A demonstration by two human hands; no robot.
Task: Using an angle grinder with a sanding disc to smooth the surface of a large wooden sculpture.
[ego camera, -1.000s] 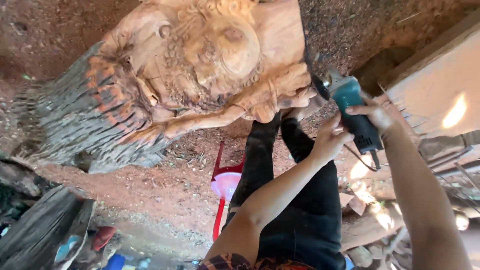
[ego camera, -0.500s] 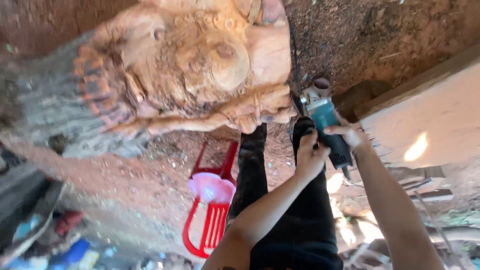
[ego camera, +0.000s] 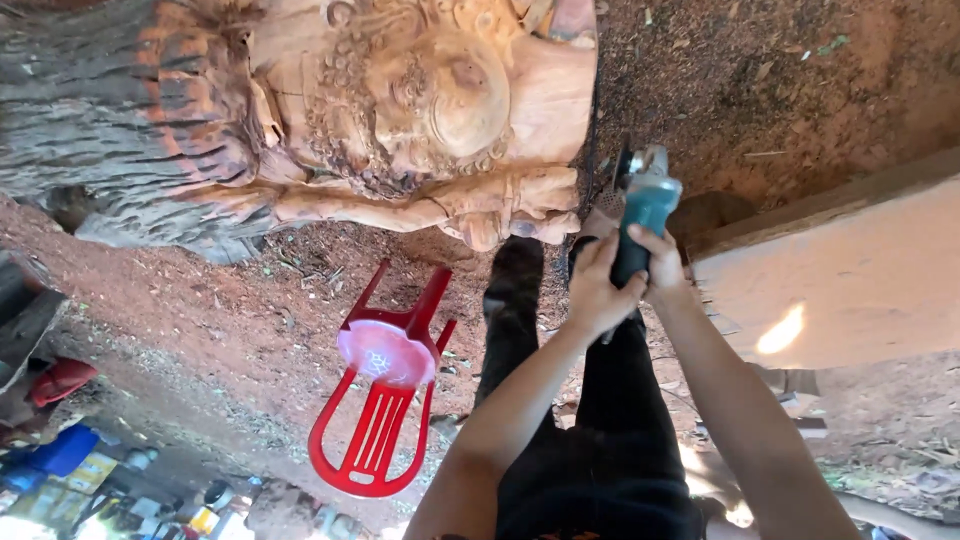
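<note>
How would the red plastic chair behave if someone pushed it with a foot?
The red plastic chair looks thin and slatted, so probably light; it should slide easily on the loose dirt ground. It already lies tipped over, so further toppling seems unlikely.

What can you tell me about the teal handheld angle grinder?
The teal handheld angle grinder has a teal body, a grey metal head and a dark disc at its far end. Both hands grip its body: the left hand from one side, the right hand from the other. Its head sits close beside the pale carved wooden sculpture; contact cannot be told.
</note>
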